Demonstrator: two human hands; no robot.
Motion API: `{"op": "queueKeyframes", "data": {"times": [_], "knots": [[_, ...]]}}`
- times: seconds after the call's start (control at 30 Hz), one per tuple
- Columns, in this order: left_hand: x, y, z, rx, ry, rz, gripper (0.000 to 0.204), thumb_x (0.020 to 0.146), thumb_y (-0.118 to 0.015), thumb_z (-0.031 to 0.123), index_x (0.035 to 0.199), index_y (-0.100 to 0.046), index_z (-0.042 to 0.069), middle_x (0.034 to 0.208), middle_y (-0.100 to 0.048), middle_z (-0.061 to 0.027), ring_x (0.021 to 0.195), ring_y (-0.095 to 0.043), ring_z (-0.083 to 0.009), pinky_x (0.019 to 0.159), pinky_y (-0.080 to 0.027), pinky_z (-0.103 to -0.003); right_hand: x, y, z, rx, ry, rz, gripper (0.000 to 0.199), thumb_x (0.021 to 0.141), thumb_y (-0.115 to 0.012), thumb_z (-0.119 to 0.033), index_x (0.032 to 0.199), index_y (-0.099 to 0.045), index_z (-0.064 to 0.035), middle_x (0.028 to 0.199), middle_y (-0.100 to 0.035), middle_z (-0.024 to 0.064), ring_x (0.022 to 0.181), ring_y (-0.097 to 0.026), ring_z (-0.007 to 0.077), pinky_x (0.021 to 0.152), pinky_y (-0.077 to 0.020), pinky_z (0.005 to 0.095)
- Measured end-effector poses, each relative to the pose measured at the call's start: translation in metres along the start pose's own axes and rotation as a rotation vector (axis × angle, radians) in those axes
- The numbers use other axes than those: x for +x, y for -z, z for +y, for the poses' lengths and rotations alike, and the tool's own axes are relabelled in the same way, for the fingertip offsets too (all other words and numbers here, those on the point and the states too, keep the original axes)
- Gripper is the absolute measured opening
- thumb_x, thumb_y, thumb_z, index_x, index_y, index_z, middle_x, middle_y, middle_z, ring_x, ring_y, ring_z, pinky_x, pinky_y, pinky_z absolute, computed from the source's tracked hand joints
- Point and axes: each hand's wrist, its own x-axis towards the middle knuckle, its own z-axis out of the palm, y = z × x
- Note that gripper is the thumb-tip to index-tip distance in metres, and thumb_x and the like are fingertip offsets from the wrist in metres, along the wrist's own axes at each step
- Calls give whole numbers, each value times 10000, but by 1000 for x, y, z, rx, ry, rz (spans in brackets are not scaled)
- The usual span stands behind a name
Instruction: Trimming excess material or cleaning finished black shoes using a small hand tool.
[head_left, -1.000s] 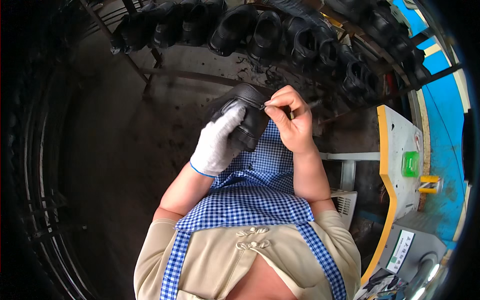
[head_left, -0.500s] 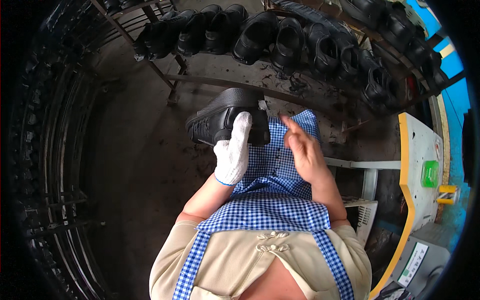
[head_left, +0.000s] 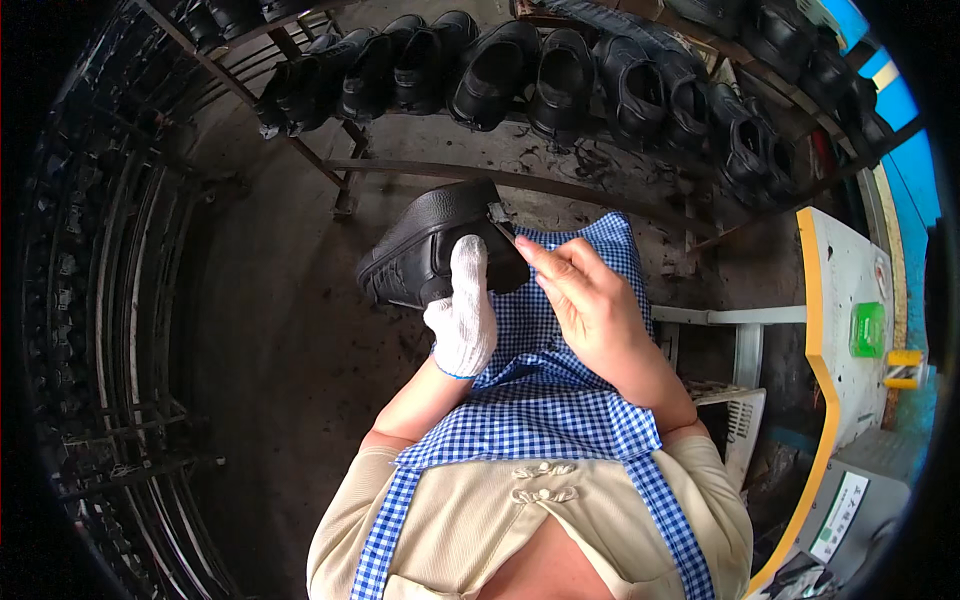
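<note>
My left hand [head_left: 463, 325], in a white knitted glove with a blue cuff edge, grips a black shoe [head_left: 432, 235]. The shoe is tilted, with its thick textured sole edge upward and its laced front pointing left. A small greyish patch [head_left: 499, 212] shows at the upper right end of the shoe. My bare right hand [head_left: 590, 298] has its fingertips at that end, beside a thin edge running down from the patch. Its fingers are bent and held close together; whatever lies between them is too small to make out. A blue checked apron [head_left: 540, 420] covers my lap beneath.
Ahead stands a metal rack [head_left: 530, 185] with a row of black shoes [head_left: 495, 75]. More dark racking [head_left: 130, 330] runs along the left. To the right are a white table with a yellow edge [head_left: 840, 290], a green container [head_left: 867, 330] and a grey box [head_left: 865, 490].
My right hand has moved left and up to the shoe's end. The shoe has tilted, its front end lower, and shifted slightly left in my left hand.
</note>
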Motion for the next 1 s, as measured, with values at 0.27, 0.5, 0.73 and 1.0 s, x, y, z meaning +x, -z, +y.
{"op": "queueKeyframes", "data": {"times": [0.27,0.5,0.73,1.0], "knots": [[-3,-4,2,88,0,45,234,979,-553,120,1190,-584,25,1099,-636,-59,939,-619,-126,838,-524,-268,-3,-5,-4,-50,0,-8,474,903,-607,-65,1364,-516,-131,876,-523,101,628,-611,229,537,-514,334],[-4,2,-7,28,-101,42,240,974,-555,101,1198,-575,15,1105,-633,-75,943,-621,-140,843,-529,-275,-3,-10,-10,11,-58,-13,418,911,-597,-26,1322,-560,-94,865,-543,113,634,-583,217,578,-486,320],[-11,5,-14,451,-344,-112,285,944,-578,58,1220,-555,-6,1094,-624,-89,962,-613,-156,870,-507,-301,8,-13,2,40,-82,85,402,919,-583,-15,1315,-568,-80,842,-528,118,654,-547,200,588,-454,279],[-4,7,22,114,198,-212,242,966,-557,184,1156,-585,38,1014,-617,-46,884,-573,-121,774,-480,-266,-5,-7,40,613,-253,110,370,925,-649,-126,1264,-573,0,761,-472,-31,633,-413,19,549,-369,198]]}}
